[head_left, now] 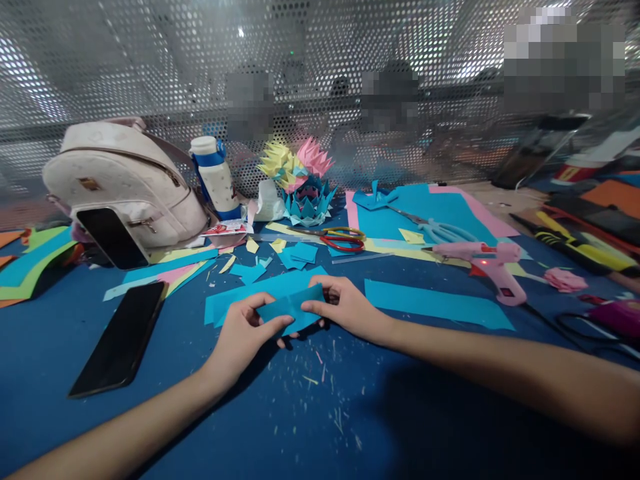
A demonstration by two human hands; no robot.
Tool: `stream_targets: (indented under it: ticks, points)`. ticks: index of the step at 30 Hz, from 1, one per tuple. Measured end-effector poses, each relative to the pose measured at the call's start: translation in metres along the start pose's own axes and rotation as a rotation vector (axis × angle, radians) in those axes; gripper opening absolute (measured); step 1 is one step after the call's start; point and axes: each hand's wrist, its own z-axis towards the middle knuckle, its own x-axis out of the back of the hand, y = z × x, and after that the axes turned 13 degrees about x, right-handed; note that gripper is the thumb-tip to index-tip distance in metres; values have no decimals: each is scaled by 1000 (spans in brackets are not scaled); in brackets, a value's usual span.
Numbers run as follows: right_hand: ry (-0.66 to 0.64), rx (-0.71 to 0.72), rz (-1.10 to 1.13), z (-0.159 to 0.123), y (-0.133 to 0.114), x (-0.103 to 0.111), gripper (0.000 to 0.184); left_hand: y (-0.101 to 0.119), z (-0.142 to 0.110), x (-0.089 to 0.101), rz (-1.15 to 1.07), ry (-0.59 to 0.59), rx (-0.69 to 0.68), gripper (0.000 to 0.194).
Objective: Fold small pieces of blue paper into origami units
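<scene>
A: Two hands are seen over the blue desk (450, 427). What is held by the left hand (245, 333)?

B: One end of a small blue paper piece (291, 310) is pinched by it, thumb on top and fingers beneath. The piece lies just right of that hand and is raised slightly off the desk.

A: And the right hand (345, 308)?

B: The other end is gripped by it, thumb on the upper face. The piece is thus spanned between both hands, with a larger blue sheet (260, 293) lying just behind it.

A: What is found from left to right around them?

B: At far left a white bag (125, 180) is set, with one phone (111, 237) leaned against it and a second phone (120, 337) laid flat nearer the left hand. Further right, a bottle (216, 177) is stood upright, then paper flowers (303, 180). Red-and-yellow scissors (340, 238) are laid behind the hands. To the right, a long blue strip (435, 305) is laid near the right hand, and a pink glue gun (487, 263) is rested behind it.
</scene>
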Motion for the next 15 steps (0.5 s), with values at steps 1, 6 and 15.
stream_targets:
  ticks: [1, 6, 15]
  points:
    - [11, -1, -5, 0, -1, 0, 24, 0, 0, 0, 2, -3, 9, 21]
    - [7, 4, -81, -1, -2, 0, 23, 1, -1, -2, -2, 21, 23, 26]
    - [6, 27, -103, -2, 0, 0, 20, 5, -3, -3, 17, -4, 13, 25]
